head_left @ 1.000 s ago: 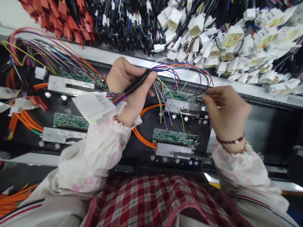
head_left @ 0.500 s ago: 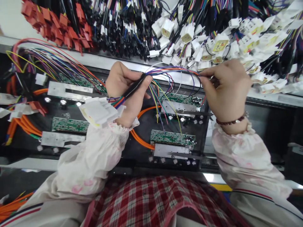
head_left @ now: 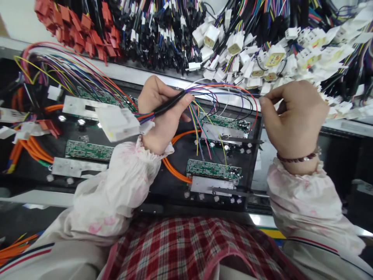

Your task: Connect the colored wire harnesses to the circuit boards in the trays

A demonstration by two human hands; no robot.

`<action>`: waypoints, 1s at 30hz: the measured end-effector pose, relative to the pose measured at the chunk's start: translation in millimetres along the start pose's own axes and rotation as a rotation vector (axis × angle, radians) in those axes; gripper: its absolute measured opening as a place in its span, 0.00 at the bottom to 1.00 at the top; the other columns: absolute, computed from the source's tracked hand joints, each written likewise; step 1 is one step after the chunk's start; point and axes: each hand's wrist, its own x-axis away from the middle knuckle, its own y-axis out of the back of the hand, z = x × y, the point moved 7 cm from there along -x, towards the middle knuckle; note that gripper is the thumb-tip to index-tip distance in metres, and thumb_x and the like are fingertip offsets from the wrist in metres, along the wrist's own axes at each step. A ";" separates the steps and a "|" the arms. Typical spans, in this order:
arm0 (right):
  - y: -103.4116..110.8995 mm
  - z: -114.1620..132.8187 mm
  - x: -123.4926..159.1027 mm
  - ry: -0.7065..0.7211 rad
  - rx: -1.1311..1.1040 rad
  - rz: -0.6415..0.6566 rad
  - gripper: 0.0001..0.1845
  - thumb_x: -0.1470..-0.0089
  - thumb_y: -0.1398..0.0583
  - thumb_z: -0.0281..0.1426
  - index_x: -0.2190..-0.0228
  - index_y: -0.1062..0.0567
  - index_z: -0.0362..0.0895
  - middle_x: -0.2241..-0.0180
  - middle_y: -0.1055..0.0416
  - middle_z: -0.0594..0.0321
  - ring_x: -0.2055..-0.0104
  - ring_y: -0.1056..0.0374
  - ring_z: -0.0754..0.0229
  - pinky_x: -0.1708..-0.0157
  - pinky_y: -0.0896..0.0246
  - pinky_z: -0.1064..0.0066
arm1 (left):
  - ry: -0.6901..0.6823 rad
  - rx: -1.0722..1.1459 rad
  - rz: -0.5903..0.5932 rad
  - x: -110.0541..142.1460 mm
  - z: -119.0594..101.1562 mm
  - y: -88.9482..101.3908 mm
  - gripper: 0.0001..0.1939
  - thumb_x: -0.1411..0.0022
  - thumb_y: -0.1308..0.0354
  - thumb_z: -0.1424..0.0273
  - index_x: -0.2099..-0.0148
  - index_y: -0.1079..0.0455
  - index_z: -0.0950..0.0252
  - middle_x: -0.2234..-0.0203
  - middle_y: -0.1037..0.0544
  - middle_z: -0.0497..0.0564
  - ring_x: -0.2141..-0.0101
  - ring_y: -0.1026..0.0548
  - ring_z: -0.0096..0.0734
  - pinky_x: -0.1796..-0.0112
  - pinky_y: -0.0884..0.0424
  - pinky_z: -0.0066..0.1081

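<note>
- Orange, yellow, violet and green thin wires (head_left: 194,120) fan out from a black sleeve (head_left: 170,103) in the head view, and I have that sleeve gripped in the left hand (head_left: 163,116), fingers wrapped closed around it.
- White multi-pin connector (head_left: 116,123) terminates the bundle, just beside the left hand, above an aluminium plate (head_left: 78,107).
- Right hand (head_left: 295,116): narrow pinch, thumb and forefinger closed on a thin dark wire (head_left: 252,95), well apart from the left hand.
- Below both hands lies a black fixture panel (head_left: 171,190) carrying green printed circuit boards (head_left: 214,169) and orange cables (head_left: 175,171).
- Beyond the panel, white harness connectors (head_left: 241,50) and red connectors (head_left: 84,35) hang in dense rows.
- Floral white oversleeves (head_left: 116,186) cover both forearms; a beaded bracelet (head_left: 297,157) circles the right wrist, above a red plaid apron (head_left: 180,249).
</note>
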 end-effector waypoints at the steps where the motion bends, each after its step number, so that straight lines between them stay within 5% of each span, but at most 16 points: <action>1: 2.1 -2.2 5.5 -0.019 0.026 0.002 0.06 0.41 0.40 0.33 0.67 0.26 0.43 0.67 0.27 0.54 0.59 0.32 0.54 0.61 0.41 0.63 | 0.007 -0.009 0.000 0.4 -0.1 0.0 0.20 0.48 0.27 0.79 0.69 0.38 0.60 0.78 0.23 0.40 0.85 0.28 0.21 0.89 0.32 0.21; 7: 2.1 4.7 43.3 -0.126 -0.160 0.014 0.05 0.39 0.40 0.32 0.64 0.25 0.44 0.67 0.24 0.60 0.65 0.28 0.60 0.65 0.37 0.68 | -0.043 -0.052 0.014 2.3 -7.8 -3.5 0.18 0.46 0.28 0.77 0.67 0.37 0.62 0.76 0.23 0.43 0.83 0.26 0.23 0.88 0.29 0.22; 14: -35.8 1.1 47.3 -0.273 -0.367 0.072 0.06 0.42 0.38 0.34 0.63 0.25 0.46 0.67 0.22 0.64 0.67 0.24 0.59 0.65 0.29 0.65 | -0.069 -0.110 0.003 1.8 -8.9 -3.1 0.19 0.46 0.27 0.75 0.67 0.39 0.61 0.77 0.24 0.41 0.84 0.27 0.22 0.89 0.34 0.22; 26: -42.9 -3.3 47.2 -0.288 -0.386 0.079 0.05 0.41 0.38 0.34 0.64 0.26 0.46 0.68 0.22 0.64 0.67 0.24 0.59 0.65 0.29 0.64 | -0.003 -0.106 -0.036 2.7 -4.9 -1.3 0.18 0.48 0.29 0.80 0.70 0.37 0.61 0.78 0.23 0.42 0.86 0.27 0.23 0.90 0.36 0.23; 30: -26.2 2.3 50.2 -0.297 -0.318 0.059 0.09 0.42 0.36 0.37 0.61 0.26 0.45 0.66 0.22 0.62 0.66 0.25 0.57 0.65 0.31 0.64 | -0.048 -0.107 -0.038 2.6 -9.0 -0.2 0.18 0.46 0.27 0.76 0.69 0.37 0.60 0.77 0.23 0.44 0.84 0.26 0.26 0.90 0.33 0.27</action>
